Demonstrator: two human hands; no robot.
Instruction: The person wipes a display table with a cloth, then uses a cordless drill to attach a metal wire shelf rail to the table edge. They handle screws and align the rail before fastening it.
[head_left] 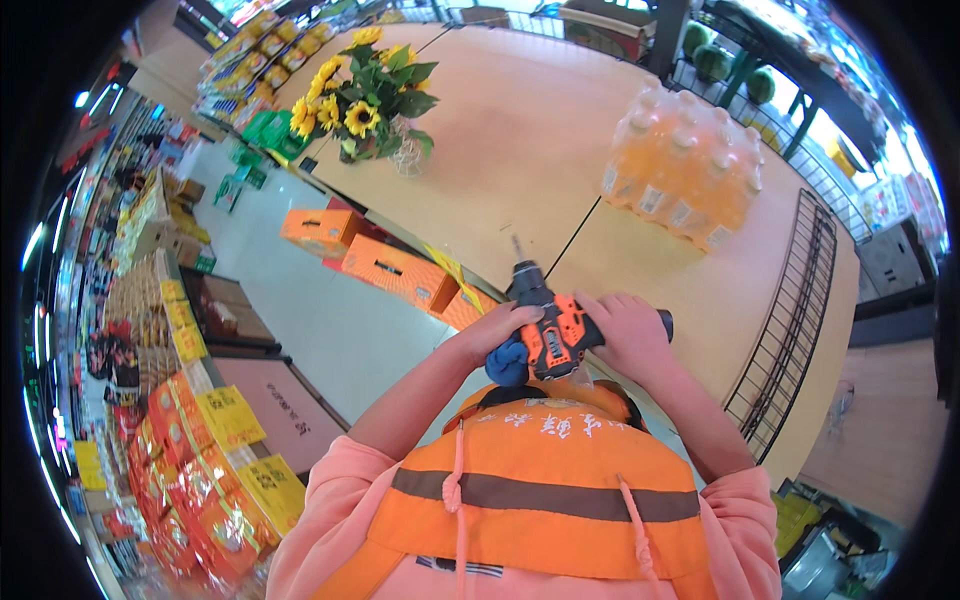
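An orange and black cordless drill (552,325) is in front of my chest, at the near edge of the table. Its thin bit (517,245) points away from me over the tabletop. My left hand (503,328) is closed around the drill's left side, thumb on top. Bunched up beneath that hand is a blue, soft-looking thing (508,362) whose kind I cannot make out. From the right, my right hand (632,332) grips the drill, its fingers partly hidden. A dark rounded end (665,324) sticks out beyond this hand.
The pale tabletop (500,110) carries a vase of sunflowers (362,105) at far left and a shrink-wrapped pack of orange drinks (685,165) at far right. A black wire rack (790,325) lies along the right edge. Orange boxes (400,270) stand beyond the left edge.
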